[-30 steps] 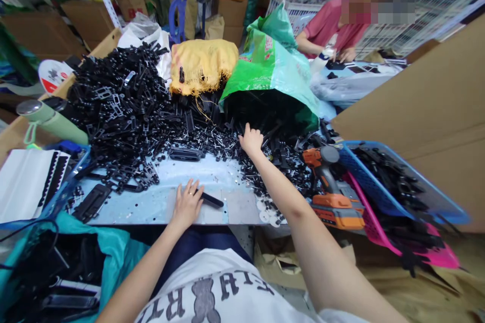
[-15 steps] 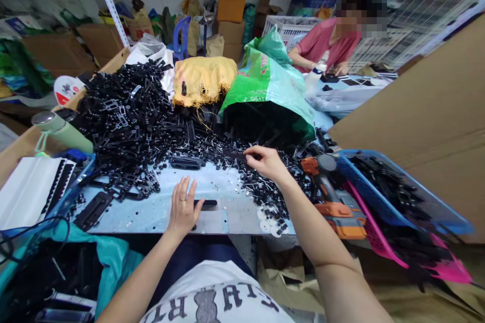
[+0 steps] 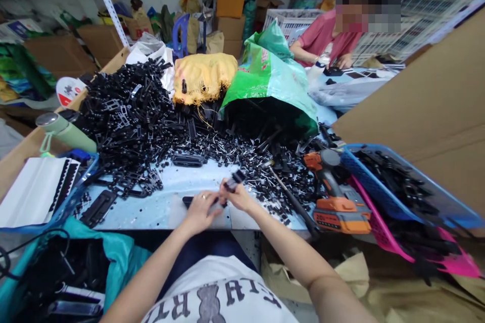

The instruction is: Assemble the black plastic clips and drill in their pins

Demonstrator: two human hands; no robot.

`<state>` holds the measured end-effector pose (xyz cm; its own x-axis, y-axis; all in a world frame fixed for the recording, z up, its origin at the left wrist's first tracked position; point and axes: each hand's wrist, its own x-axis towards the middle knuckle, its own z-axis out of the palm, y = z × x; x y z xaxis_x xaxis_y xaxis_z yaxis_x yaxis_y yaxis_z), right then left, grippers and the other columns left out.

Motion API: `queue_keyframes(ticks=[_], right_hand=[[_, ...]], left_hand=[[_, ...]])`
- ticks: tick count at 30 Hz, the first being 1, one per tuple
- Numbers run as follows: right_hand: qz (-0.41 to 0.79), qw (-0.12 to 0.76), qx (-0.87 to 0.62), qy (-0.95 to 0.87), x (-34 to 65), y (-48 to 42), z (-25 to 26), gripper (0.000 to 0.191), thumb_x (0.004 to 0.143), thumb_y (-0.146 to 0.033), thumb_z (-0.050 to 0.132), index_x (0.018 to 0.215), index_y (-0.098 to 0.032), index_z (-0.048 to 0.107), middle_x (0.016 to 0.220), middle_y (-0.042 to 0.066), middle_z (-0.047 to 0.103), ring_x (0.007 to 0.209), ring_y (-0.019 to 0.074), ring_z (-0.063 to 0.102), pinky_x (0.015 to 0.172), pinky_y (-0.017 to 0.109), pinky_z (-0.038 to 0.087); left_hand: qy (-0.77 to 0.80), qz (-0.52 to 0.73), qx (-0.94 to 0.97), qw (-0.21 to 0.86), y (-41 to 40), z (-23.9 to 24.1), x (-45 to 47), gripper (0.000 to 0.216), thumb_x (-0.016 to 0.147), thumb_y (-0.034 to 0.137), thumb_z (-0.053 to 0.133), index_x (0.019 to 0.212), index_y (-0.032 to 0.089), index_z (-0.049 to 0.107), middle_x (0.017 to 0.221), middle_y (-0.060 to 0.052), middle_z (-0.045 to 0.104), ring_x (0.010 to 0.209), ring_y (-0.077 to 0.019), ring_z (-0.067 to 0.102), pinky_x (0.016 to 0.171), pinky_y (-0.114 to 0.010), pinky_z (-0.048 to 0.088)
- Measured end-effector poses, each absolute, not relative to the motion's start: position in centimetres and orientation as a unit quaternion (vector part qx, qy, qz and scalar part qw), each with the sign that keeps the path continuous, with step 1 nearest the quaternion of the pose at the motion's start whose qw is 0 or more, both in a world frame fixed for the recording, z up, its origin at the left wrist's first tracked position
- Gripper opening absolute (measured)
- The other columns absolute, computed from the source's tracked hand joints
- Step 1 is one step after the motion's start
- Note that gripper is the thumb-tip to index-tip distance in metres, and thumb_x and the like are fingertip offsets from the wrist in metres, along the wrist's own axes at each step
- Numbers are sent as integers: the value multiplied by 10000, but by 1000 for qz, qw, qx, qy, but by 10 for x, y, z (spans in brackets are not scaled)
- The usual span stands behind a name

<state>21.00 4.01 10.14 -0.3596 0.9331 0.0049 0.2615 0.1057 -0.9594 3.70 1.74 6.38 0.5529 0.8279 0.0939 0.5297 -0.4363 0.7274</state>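
My right hand (image 3: pixel 235 198) is closed around a small black plastic part (image 3: pixel 238 177), held just above the front of the blue work table (image 3: pixel 132 212). Close beside it, my left hand (image 3: pixel 202 210) has its fingers loosely apart; whether they touch the held part is unclear. A black bar-shaped piece (image 3: pixel 187 201) lies at the left hand's fingertips, partly covered by them. Behind the hands sits a long black plastic housing (image 3: pixel 188 160). Loose screws and small black parts (image 3: pixel 250 154) spread across the table beyond my right hand.
An orange cordless drill (image 3: pixel 337 212) and a long-shafted tool (image 3: pixel 290 194) lie at right, beside blue (image 3: pixel 417 186) and pink baskets (image 3: pixel 379 232). Black parts (image 3: pixel 125 101) are heaped at left. A green sack (image 3: pixel 265 75) stands behind; a co-worker (image 3: pixel 322 35) sits beyond.
My right hand has come back from the pile towards me and now holds a black part by my left hand. My left hand has moved slightly right and lifted from lying flat.
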Motion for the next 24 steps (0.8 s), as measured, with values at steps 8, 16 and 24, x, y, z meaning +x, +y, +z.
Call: queue_keyframes(ticks=[8, 16, 24], right_hand=[[195, -17, -435, -879, 255, 26, 76, 429, 918, -534, 296, 994, -198, 552, 869, 60, 631, 735, 157, 578, 613, 235, 330], [114, -54, -467, -875, 250, 11, 47, 433, 925, -526, 271, 1005, -193, 536, 866, 58, 607, 759, 160, 572, 588, 244, 288], [58, -80, -470, -877, 249, 11, 68, 438, 939, -500, 235, 1022, -196, 539, 899, 74, 601, 791, 171, 554, 623, 259, 275]], left_hand=[[430, 40, 884, 177, 45, 37, 22, 338, 864, 165, 400, 1187, 173, 499, 1070, -102, 582, 1016, -230, 505, 873, -364, 382], [422, 55, 882, 201, 47, 47, 34, 422, 827, 499, 475, 1140, 217, 489, 1087, -85, 549, 1019, -251, 490, 858, -385, 381], [446, 91, 874, 172, 42, 36, 39, 599, 677, 606, 615, 1076, 187, 460, 1040, -96, 551, 977, -263, 532, 809, -365, 410]])
